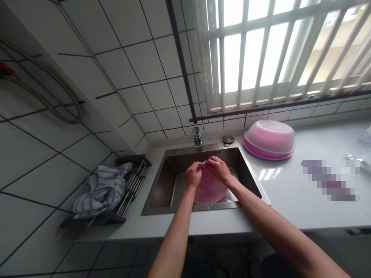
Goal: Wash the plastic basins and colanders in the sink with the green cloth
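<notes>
Both of my hands meet over the steel sink. My left hand and my right hand have their fingers pinched together on a small dark thing between them; I cannot make out what it is. Under the hands a pink bowl sits in the sink basin. The tap stands just behind the hands at the sink's back edge.
A pink and white upturned basin lies on the white counter right of the sink. Left of the sink a striped cloth rests on a dark rack. Tiled walls and a barred window lie behind.
</notes>
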A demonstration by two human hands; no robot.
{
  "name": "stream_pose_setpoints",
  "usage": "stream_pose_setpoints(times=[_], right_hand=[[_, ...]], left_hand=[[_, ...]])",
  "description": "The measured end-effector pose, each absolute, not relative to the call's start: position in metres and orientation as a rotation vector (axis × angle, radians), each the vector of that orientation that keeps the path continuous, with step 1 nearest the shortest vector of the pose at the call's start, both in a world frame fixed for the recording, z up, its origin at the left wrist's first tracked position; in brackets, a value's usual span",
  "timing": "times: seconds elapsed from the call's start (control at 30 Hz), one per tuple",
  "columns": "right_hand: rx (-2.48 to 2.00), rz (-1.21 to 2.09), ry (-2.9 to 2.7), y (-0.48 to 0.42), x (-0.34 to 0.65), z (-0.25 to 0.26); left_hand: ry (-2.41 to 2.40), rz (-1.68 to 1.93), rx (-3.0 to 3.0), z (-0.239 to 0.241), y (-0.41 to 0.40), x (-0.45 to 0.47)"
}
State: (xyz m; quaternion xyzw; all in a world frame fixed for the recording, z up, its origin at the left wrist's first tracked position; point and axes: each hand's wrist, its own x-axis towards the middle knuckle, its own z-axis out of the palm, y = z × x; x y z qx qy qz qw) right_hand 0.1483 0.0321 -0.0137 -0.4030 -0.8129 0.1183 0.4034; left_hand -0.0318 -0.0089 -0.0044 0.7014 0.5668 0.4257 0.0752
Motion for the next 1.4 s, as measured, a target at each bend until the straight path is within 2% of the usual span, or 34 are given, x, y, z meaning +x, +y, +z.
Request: stream_pose_setpoints(times=[0.23, 0.5, 0.7, 0.93, 1.17, 1.4], right_hand=[[-1.098, 0.424, -1.875, 0.046, 0.171, -0.018], [-0.987, 0.362, -2.05, 0.034, 0.155, -0.012], [-1.09, 0.396, -1.958, 0.041, 0.165, -0.017], [-0.992, 0.343, -2.082, 0.032, 0.15, -0.016], [-1.079, 0.384, -1.933, 0.039, 0.166, -0.014], [-1.037, 0.253, -2.08, 0.031, 0.145, -0.018]], left_hand=[[1.791, 1.432, 1.828, -0.007, -0.005, -0.046], [1.712, 1.3, 1.971, -0.01, -0.006, -0.035], [1.76, 1.459, 1.798, -0.009, -0.004, -0.046], [1.677, 1.233, 2.007, -0.009, -0.006, -0.034], [1.649, 1.503, 1.765, -0.01, 0.0, -0.046], [1.593, 1.365, 1.882, -0.013, -0.002, -0.039]])
